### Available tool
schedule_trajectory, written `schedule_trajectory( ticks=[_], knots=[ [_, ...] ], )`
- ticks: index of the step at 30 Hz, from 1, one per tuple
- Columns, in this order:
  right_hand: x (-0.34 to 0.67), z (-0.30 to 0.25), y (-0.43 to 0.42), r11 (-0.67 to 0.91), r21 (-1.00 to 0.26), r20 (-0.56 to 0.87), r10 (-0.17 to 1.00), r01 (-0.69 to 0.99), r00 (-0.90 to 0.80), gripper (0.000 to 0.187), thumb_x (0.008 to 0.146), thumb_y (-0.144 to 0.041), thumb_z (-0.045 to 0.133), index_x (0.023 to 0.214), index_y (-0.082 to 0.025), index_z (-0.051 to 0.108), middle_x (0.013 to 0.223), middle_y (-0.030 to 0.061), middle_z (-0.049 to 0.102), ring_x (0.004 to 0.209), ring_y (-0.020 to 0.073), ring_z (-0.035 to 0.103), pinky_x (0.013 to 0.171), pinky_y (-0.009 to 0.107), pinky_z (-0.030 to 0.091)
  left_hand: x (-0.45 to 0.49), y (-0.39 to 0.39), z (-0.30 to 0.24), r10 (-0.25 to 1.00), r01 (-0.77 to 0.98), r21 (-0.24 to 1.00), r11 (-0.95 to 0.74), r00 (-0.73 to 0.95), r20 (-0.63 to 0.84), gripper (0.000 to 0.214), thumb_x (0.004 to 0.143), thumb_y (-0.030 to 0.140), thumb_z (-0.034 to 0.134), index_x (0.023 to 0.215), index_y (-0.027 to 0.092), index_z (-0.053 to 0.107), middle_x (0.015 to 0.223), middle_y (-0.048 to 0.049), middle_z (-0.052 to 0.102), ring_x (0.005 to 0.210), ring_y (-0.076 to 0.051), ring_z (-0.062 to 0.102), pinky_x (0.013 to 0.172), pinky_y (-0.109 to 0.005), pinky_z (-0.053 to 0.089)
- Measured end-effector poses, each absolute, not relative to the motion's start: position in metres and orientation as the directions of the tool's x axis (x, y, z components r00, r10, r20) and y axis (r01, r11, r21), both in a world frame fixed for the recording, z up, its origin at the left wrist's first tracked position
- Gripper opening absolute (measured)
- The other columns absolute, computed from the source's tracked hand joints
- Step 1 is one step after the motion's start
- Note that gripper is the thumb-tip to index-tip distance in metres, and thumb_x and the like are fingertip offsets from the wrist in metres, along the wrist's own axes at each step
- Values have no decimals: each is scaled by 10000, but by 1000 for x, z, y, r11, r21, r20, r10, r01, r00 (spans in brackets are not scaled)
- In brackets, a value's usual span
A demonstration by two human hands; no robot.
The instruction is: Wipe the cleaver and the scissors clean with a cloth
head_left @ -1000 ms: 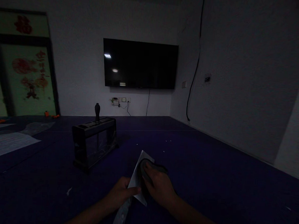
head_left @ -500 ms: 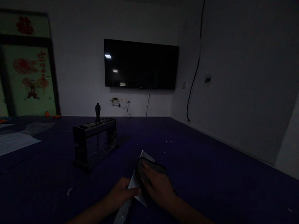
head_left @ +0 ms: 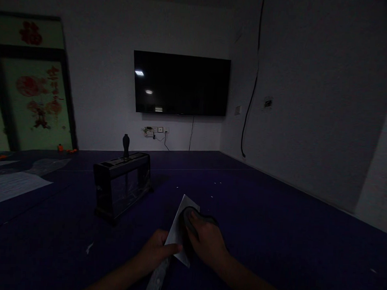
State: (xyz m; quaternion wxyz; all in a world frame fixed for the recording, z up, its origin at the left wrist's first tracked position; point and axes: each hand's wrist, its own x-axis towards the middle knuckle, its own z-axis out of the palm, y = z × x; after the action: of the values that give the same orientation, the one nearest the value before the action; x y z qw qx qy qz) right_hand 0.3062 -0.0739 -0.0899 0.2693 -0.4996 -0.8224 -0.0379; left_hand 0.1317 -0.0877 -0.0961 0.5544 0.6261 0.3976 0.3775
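A broad-bladed kitchen knife, like a cleaver, slants across the lower middle, its tip end pointing away from me and its handle toward the bottom edge. My left hand is closed on it where blade and handle meet, thumb lying across the blade. Pressed against the blade's right side is a grey cloth with a dark border, held under the bent fingers of my right hand. Beyond, to the left, a black knife stand with clear sides has one dark handle sticking up from it.
The dark blue floor carries small white scraps. Clear plastic and a white sheet lie at far left, with orange items near the door. A television hangs on the back wall; a black cable runs down at right.
My right hand and the cloth have shifted slightly right and down along the blade, uncovering more of its far end. My left hand and the knife stay put.
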Motion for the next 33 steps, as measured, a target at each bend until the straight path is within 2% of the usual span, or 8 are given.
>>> schedule_trajectory(
  ticks=[3,5,9,14,17,22,29,33],
  knots=[
    [308,-89,-74,491,-207,478,805,846,-351,357,790,-204,434,1108,-161,591,1008,105,676,830,204,655,742,282,492,132,-88,-97,911,66,995,-77,411,43,407,515,514,696,531,125,579,488,38,478,498,-84,389,482,-199,262],
    [308,-90,-75,522,-200,486,788,829,-378,359,777,-199,444,1101,-175,598,980,88,686,805,192,658,719,263,490,132,-87,-98,912,65,995,-78,409,45,408,518,514,693,536,124,576,491,38,475,493,-81,382,480,-198,259],
    [308,-91,-76,603,-177,506,734,778,-453,367,789,-223,458,1134,-187,581,1138,96,616,897,202,638,765,277,489,131,-84,-99,915,99,991,-84,403,37,422,513,520,691,524,122,550,481,44,447,476,-73,351,467,-199,235],
    [307,-88,-80,672,-181,503,691,718,-520,433,835,-261,429,1262,-198,465,1323,86,445,1038,214,575,874,332,462,130,-83,-101,913,126,987,-103,406,44,455,505,550,681,540,114,556,488,39,439,489,-78,353,476,-203,233],
    [307,-87,-80,681,-181,487,689,710,-537,436,846,-269,419,1277,-210,444,1370,72,378,1074,218,551,902,354,448,130,-84,-101,911,123,988,-95,411,37,457,496,553,685,549,117,559,496,38,447,495,-80,360,481,-204,239],
    [307,-92,-77,649,-165,493,706,742,-508,473,832,-226,426,1305,-229,402,1387,56,352,1081,210,546,907,347,445,132,-87,-95,913,122,989,-86,407,29,440,501,541,691,531,122,559,489,41,451,489,-79,359,482,-203,242],
    [305,-95,-73,523,-169,500,776,835,-385,445,823,-226,414,1260,-147,455,1276,125,499,1006,225,593,859,335,464,133,-89,-93,904,71,994,-85,425,47,413,514,519,695,545,123,583,502,35,479,511,-92,402,505,-204,281],
    [305,-89,-76,488,-192,466,809,852,-359,349,820,-209,396,1119,-141,562,1053,116,656,882,209,641,766,281,480,132,-89,-94,907,58,996,-73,420,42,390,528,495,696,506,132,558,458,46,441,489,-85,382,496,-203,276]
  ],
)
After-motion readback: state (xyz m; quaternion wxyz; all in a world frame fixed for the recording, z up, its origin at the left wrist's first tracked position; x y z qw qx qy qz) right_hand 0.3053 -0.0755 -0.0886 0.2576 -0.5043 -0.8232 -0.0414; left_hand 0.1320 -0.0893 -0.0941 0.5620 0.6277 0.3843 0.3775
